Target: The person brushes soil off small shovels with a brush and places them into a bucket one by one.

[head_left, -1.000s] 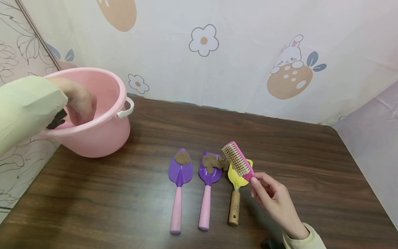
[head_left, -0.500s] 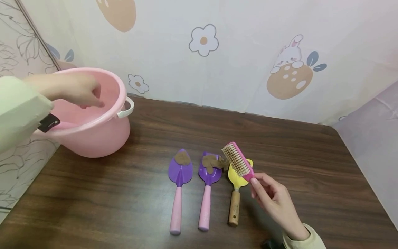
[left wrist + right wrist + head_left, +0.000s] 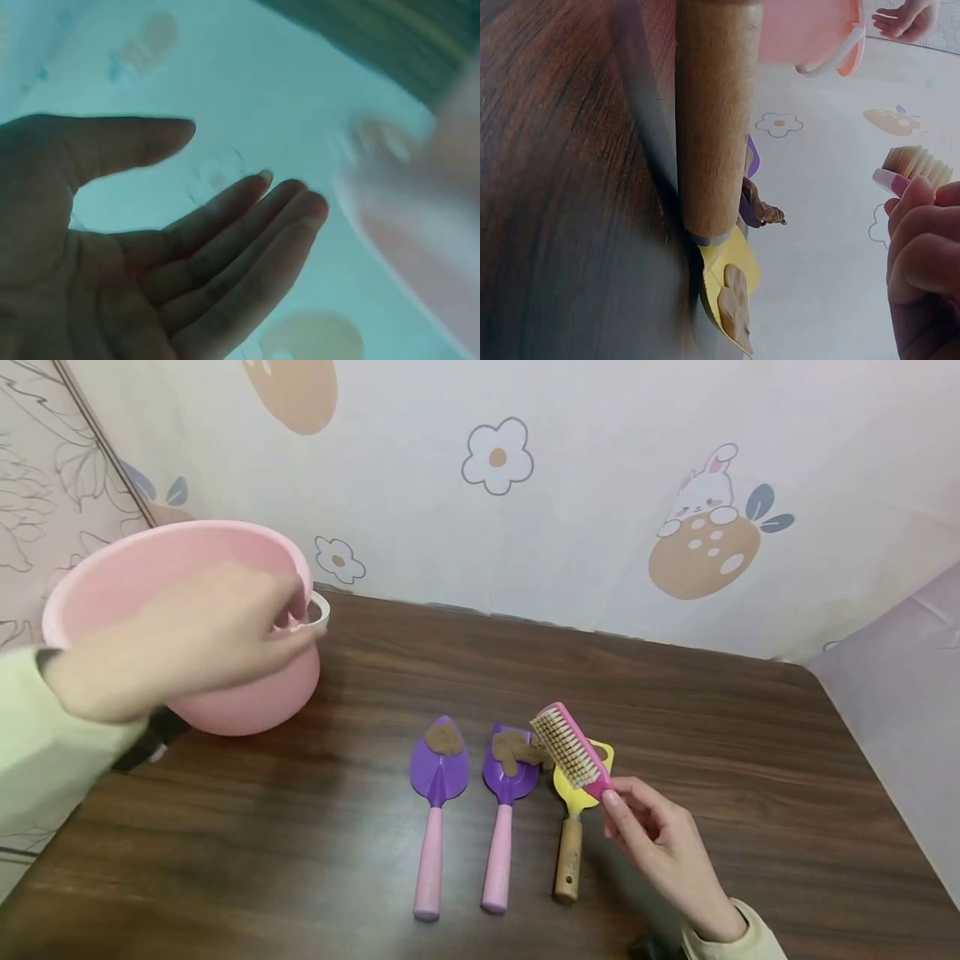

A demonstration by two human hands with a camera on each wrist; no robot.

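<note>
My left hand (image 3: 202, 631) passes over the near rim of the pink bucket (image 3: 258, 712), hiding part of it. In the left wrist view, its thumb stands apart from loosely bent fingers (image 3: 247, 247), with nothing between them. My right hand (image 3: 663, 847) pinches the handle end of a pink brush (image 3: 573, 747), pale bristles facing left. The brush overlaps the blade of a yellow trowel (image 3: 576, 800) with a wooden handle (image 3: 716, 127). Beside it lie a square-ended purple shovel (image 3: 507, 787) and a pointed purple trowel (image 3: 439, 781), both with pink handles. Brown clay-like lumps (image 3: 445, 738) stick to the blades.
A dark wooden table (image 3: 720, 710) carries everything. The bucket stands at its back left, a white handle (image 3: 321, 610) on its side. A patterned white cloth (image 3: 585, 527) rises behind the table.
My left hand has risen out of the bucket and moved right and nearer, across its rim. The right hand holds the brush in nearly the same place. The view has shifted slightly.
</note>
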